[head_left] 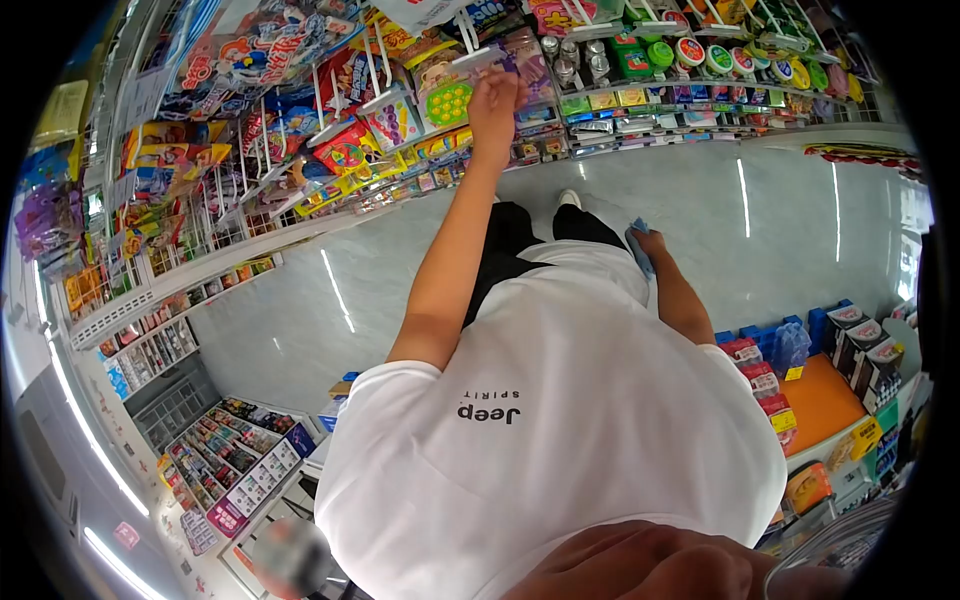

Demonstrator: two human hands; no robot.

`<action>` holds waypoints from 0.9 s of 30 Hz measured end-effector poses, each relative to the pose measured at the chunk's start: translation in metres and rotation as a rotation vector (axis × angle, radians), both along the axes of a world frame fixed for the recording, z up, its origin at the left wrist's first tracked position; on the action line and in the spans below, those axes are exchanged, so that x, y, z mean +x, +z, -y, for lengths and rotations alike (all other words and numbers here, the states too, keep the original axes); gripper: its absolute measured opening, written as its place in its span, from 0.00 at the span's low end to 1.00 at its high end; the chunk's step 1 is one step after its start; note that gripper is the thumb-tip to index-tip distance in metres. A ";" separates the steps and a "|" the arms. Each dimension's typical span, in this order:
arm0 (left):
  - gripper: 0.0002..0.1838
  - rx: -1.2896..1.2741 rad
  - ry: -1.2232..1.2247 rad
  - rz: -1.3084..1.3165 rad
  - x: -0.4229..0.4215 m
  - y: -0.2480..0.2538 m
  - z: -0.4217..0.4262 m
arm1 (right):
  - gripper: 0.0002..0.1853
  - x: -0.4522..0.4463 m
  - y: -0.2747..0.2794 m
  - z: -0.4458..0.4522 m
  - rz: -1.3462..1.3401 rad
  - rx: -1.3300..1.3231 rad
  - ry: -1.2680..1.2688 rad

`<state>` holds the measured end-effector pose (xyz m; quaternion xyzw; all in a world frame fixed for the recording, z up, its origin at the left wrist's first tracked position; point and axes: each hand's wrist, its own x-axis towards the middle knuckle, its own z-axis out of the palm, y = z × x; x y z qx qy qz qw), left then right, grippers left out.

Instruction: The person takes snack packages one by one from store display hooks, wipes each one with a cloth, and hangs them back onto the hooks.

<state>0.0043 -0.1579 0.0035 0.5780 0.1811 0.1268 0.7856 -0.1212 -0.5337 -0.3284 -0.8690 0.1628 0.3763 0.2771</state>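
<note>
My left hand [494, 108] is raised to the shelf with its fingers curled together, in front of a purple packet [530, 68] on the rack. Whatever lies between the fingertips, if anything, is hidden. Just left of this hand hangs a packet with a green bubble-patterned piece [449, 103]. Above it, a white price-tag holder [477, 58] sits on the end of a hook. My right hand [650, 242] is down beside my right thigh, its fingers closed around a blue cloth [638, 250].
Hooks on the rack carry many snack bags [265, 60]. Round-lidded tubs [690, 52] stand on the shelf to the right. Grey floor [350, 265] lies around my feet. Behind me are a product display [235, 455] on the left and an orange-topped counter [822, 395] on the right.
</note>
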 end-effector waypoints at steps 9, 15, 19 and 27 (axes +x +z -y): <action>0.13 0.916 -0.567 -0.511 -0.213 -0.248 -0.082 | 0.27 -0.060 0.032 0.035 0.018 0.034 -0.005; 0.16 0.501 -0.648 -1.143 -0.370 -0.214 -0.082 | 0.30 -0.085 0.020 0.040 0.026 0.032 0.036; 0.14 0.246 -0.123 -0.932 -0.453 -0.241 -0.048 | 0.31 -0.105 0.027 0.077 -0.064 -0.095 0.203; 0.17 0.692 -0.623 -1.029 -0.528 -0.271 0.032 | 0.29 -0.110 0.072 0.097 -0.094 -0.106 0.383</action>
